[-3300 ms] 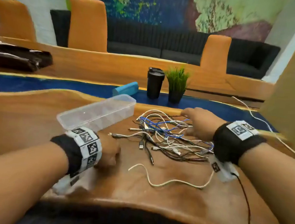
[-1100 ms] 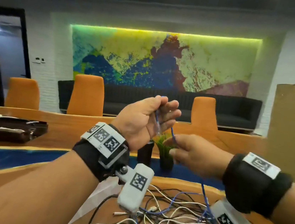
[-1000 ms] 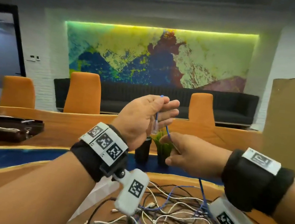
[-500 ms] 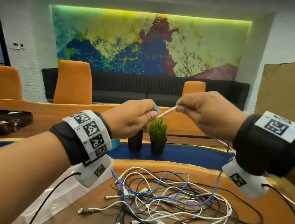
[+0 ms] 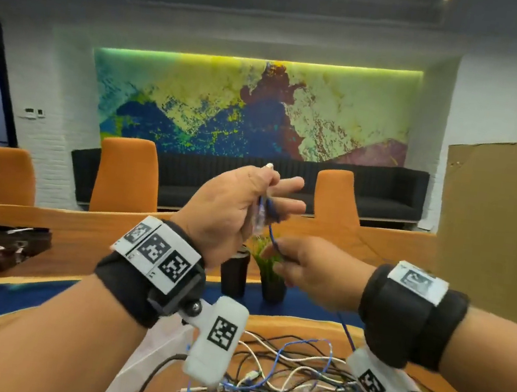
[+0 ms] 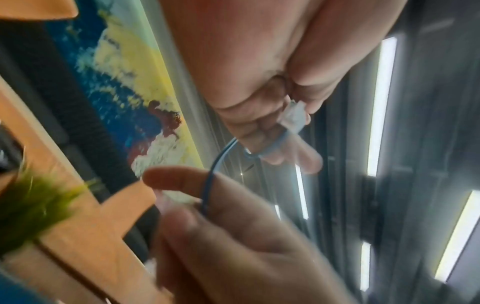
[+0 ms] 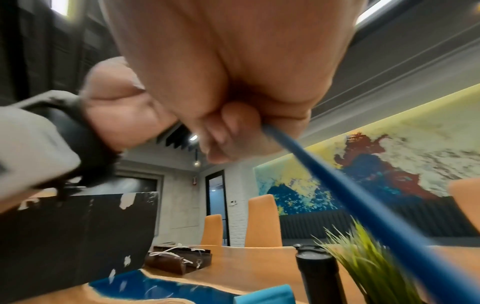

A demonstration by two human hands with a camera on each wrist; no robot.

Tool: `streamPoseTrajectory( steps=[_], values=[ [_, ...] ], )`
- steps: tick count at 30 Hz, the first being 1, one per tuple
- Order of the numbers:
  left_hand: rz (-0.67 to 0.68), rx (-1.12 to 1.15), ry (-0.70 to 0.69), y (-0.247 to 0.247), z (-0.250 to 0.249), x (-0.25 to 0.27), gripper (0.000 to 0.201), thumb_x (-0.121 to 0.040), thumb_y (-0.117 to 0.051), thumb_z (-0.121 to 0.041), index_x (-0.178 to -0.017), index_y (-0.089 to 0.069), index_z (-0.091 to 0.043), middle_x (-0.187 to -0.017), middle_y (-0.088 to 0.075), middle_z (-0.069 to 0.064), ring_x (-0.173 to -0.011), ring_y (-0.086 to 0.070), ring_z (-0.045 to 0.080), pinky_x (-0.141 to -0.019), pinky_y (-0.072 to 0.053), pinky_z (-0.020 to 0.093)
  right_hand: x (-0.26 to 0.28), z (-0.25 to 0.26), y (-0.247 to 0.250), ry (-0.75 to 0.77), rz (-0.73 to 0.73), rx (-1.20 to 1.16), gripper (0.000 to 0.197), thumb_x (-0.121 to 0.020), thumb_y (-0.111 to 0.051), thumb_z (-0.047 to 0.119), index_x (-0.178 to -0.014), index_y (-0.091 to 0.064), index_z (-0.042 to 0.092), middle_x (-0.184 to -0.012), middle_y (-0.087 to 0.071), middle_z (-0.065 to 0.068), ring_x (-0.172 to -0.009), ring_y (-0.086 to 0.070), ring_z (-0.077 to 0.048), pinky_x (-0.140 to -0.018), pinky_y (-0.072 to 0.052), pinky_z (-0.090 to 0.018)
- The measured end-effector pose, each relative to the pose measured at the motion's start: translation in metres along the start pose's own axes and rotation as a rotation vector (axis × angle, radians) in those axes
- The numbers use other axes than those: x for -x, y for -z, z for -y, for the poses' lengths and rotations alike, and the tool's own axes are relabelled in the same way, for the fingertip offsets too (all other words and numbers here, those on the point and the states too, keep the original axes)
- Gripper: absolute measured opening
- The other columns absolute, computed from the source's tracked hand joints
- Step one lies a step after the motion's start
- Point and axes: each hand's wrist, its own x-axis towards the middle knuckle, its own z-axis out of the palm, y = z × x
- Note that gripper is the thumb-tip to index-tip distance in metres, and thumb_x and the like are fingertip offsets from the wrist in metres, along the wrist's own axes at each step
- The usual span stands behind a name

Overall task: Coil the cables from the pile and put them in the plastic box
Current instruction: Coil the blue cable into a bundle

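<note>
Both hands are raised in the middle of the head view, above the cable pile [image 5: 302, 387] that spreads across the lower centre and lower right of the frame on the wooden table [image 5: 76, 238]. The left hand [image 5: 232, 212] sits just left of centre, palm turned toward the camera, thumb and fingers pinching the clear plug end of a blue cable [image 5: 271, 230], with a small blue loop against the fingers [image 5: 285, 205]; the left wrist view shows that plug in the upper centre, pressed between thumb and fingers [image 6: 262, 131]. The right hand [image 5: 313, 271] is just below and to the right of the left hand, its fingers curled closed around the same blue cable, which runs down from it into the pile. In the right wrist view the cable leaves the closed fingers [image 7: 223, 131] near the centre and streaks toward the lower right corner. A clear plastic box [image 5: 149, 355] shows only partly at the lower left of centre, mostly hidden behind the left forearm, beside the pile. Behind the hands, at centre, stand a black cup [image 5: 234, 274] and a small green plant [image 5: 269, 269]. 3 orange chairs [image 5: 126, 176] line the middle background before a dark sofa [image 5: 381, 194] and a colourful mural [image 5: 251, 107].
</note>
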Motion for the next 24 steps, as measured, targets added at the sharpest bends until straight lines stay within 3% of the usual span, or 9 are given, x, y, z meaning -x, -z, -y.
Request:
streamPoseTrajectory(
  steps=[3,5,7,10,12,16,19,21,24],
  values=[
    [-0.021,-0.721,-0.163,0.011,0.016,-0.012,0.018,-0.105,-0.045,-0.022,-0.104,-0.052,-0.005,-0.113,-0.066,0.006,-0.1,-0.071,0.017,-0.093,-0.055,0.045,0.007,0.017,0.013,0.049,0.066,0.246,0.017,-0.099,-0.052,0.029,-0.109,-0.063,0.021,-0.091,-0.061,0.007,-0.078,-0.054,-0.01,-0.07,-0.044,-0.026],
    [0.08,-1.212,-0.202,0.018,0.022,-0.014,0.017,-0.104,-0.044,-0.03,-0.089,-0.047,-0.022,-0.092,-0.064,-0.003,-0.087,-0.067,0.021,-0.081,-0.053,0.044,0.008,0.021,0.028,0.076,-0.001,0.412,0.019,-0.1,-0.05,0.031,-0.105,-0.064,0.019,-0.092,-0.064,-0.001,-0.083,-0.058,-0.021,-0.074,-0.047,-0.035],
    [0.128,-1.407,-0.18,0.026,0.022,-0.016,0.023,-0.104,-0.042,-0.036,-0.086,-0.044,-0.021,-0.08,-0.062,0.002,-0.076,-0.061,0.027,-0.072,-0.05,0.046,0.007,0.017,0.047,0.084,-0.108,0.426,0.018,-0.098,-0.053,0.03,-0.102,-0.067,0.02,-0.089,-0.065,0.001,-0.083,-0.059,-0.019,-0.077,-0.049,-0.038],
    [0.141,-1.226,-0.086,0.039,0.017,-0.014,0.029,-0.106,-0.039,-0.034,-0.102,-0.059,-0.013,-0.071,-0.063,0.0,-0.067,-0.06,0.02,-0.07,-0.051,0.045,0.004,0.007,0.074,0.099,-0.311,0.304,0.016,-0.096,-0.059,0.028,-0.1,-0.073,0.021,-0.083,-0.065,0.007,-0.079,-0.059,-0.012,-0.077,-0.051,-0.04],
    [0.174,-0.959,0.016,0.036,0.014,-0.007,0.033,-0.107,-0.038,-0.026,-0.108,-0.064,-0.006,-0.068,-0.066,-0.006,-0.057,-0.051,0.009,-0.056,-0.046,0.029,-0.001,0.003,0.082,0.114,-0.407,0.208,0.016,-0.095,-0.061,0.026,-0.1,-0.074,0.018,-0.082,-0.067,0.005,-0.079,-0.061,-0.013,-0.078,-0.052,-0.042],
    [0.206,-0.288,0.126,0.012,0.005,0.001,0.025,-0.105,-0.037,-0.018,-0.098,-0.057,-0.003,-0.1,-0.072,0.015,-0.053,-0.043,0.01,-0.062,-0.035,0.027,-0.018,-0.006,0.071,0.106,-0.49,0.049,0.023,-0.098,-0.057,0.026,-0.095,-0.073,0.01,-0.076,-0.065,-0.007,-0.07,-0.057,-0.015,-0.072,-0.05,-0.047],
    [0.13,0.114,0.066,0.002,-0.011,-0.004,0.019,-0.098,-0.041,-0.021,-0.089,-0.053,-0.011,-0.114,-0.068,0.023,-0.059,-0.056,0.013,-0.076,-0.044,0.032,-0.024,-0.011,0.043,0.003,-0.372,-0.025,0.029,-0.099,-0.05,0.035,-0.096,-0.069,0.013,-0.082,-0.065,-0.008,-0.071,-0.056,-0.021,-0.077,-0.051,-0.05],
    [0.061,0.248,0.017,0.001,-0.018,-0.012,0.023,-0.102,-0.036,-0.023,-0.089,-0.052,-0.012,-0.126,-0.065,0.023,-0.085,-0.073,0.02,-0.087,-0.051,0.033,-0.02,-0.004,0.023,-0.036,-0.194,0.02,0.023,-0.1,-0.049,0.035,-0.102,-0.064,0.017,-0.089,-0.063,0.0,-0.08,-0.058,-0.016,-0.08,-0.051,-0.041],
    [-0.067,-0.002,-0.066,0.004,-0.008,-0.023,0.025,-0.108,-0.035,-0.02,-0.098,-0.051,-0.005,-0.131,-0.063,0.018,-0.11,-0.069,0.023,-0.091,-0.056,0.032,-0.012,0.016,0.016,0.049,-0.058,0.218,0.019,-0.098,-0.054,0.036,-0.111,-0.06,0.023,-0.099,-0.062,0.004,-0.088,-0.057,-0.013,-0.076,-0.045,-0.028]
  ],
)
